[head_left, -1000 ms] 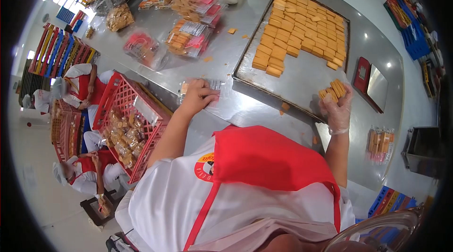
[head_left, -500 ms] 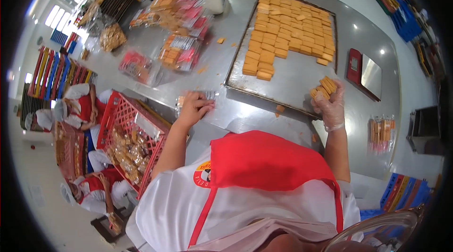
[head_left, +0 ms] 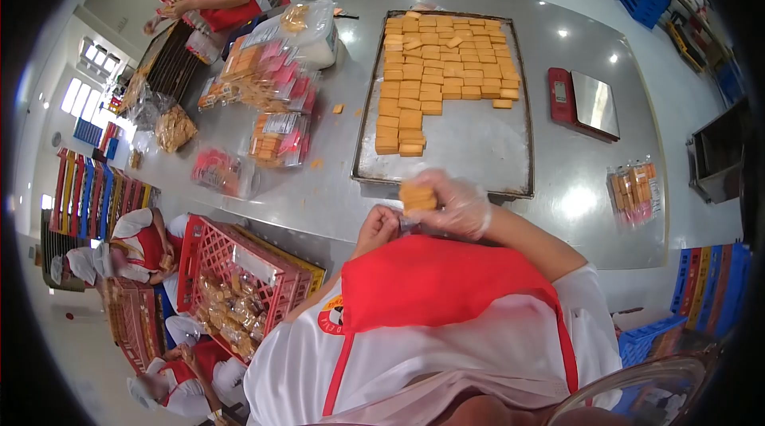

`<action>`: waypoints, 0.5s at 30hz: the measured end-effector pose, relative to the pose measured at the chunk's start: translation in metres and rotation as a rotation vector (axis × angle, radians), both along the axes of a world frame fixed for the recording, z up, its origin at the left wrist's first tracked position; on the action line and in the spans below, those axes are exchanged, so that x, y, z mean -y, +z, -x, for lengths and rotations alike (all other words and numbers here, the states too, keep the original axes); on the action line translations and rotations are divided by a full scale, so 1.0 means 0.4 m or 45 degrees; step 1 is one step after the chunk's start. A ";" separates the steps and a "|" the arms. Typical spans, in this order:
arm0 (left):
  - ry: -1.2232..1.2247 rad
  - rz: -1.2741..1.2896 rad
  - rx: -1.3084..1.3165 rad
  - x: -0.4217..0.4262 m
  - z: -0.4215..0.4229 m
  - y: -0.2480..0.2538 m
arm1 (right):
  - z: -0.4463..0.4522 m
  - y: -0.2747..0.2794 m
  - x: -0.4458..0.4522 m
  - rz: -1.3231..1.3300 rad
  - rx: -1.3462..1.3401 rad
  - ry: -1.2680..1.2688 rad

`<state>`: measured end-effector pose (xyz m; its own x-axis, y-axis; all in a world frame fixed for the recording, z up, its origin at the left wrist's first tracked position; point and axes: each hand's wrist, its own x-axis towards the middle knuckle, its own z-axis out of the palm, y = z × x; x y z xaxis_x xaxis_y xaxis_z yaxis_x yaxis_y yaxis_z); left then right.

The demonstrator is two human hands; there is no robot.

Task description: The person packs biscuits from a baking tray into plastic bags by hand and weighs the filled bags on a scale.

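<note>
Close to the apron, my gloved right hand [head_left: 458, 204] is closed round a small stack of biscuits [head_left: 417, 197]. My left hand [head_left: 379, 227] is beside it with fingers curled; a bit of clear packaging seems to show between the hands, though most of it is hidden. Just beyond them lies a metal tray [head_left: 478, 147] with rows of rectangular biscuits [head_left: 442, 59] over its far part. Filled packs with pink labels [head_left: 271, 79] are piled to the left of the tray. Nearer me is a pink-printed bag [head_left: 219, 172].
A red scale [head_left: 561, 95] and a biscuit pack [head_left: 636, 191] are on the right of the steel table [head_left: 574, 227]. A red crate [head_left: 263, 259] of bagged goods stands at the left edge. Co-workers are at the left and far left.
My right hand has brought the biscuits left from the tray's near right corner to my left hand. My left hand has drawn in toward my body. The view has turned.
</note>
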<state>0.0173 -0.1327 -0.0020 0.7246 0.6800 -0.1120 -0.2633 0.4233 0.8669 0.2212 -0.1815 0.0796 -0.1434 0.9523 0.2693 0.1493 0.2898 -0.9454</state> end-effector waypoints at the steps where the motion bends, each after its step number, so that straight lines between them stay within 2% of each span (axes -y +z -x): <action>1: 0.077 0.088 0.073 0.011 -0.017 0.021 | 0.012 0.011 -0.005 -0.068 0.190 0.070; 3: 0.228 0.252 0.229 0.021 -0.045 0.057 | 0.015 0.035 -0.020 -0.163 0.516 0.182; 5: 0.243 0.312 0.243 0.003 -0.027 0.049 | 0.014 0.060 -0.033 -0.207 0.779 0.262; 8: 0.234 0.225 0.320 -0.008 -0.012 0.086 | 0.014 0.073 -0.017 -0.612 0.813 0.111; 12: 0.300 -0.226 0.218 -0.043 0.002 0.108 | 0.020 0.094 -0.026 -0.426 0.667 0.211; 14: 0.283 -0.626 0.111 -0.056 -0.013 0.174 | 0.018 0.089 -0.034 -0.362 0.559 0.212; 15: 0.273 -0.824 0.052 -0.061 -0.018 0.204 | 0.019 0.102 -0.036 -0.294 0.688 0.204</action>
<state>0.0246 -0.1083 0.0796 0.5614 0.7301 0.3897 -0.3211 -0.2418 0.9156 0.2137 -0.1671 0.1204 -0.4540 0.8333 0.3154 0.5283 0.5367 -0.6579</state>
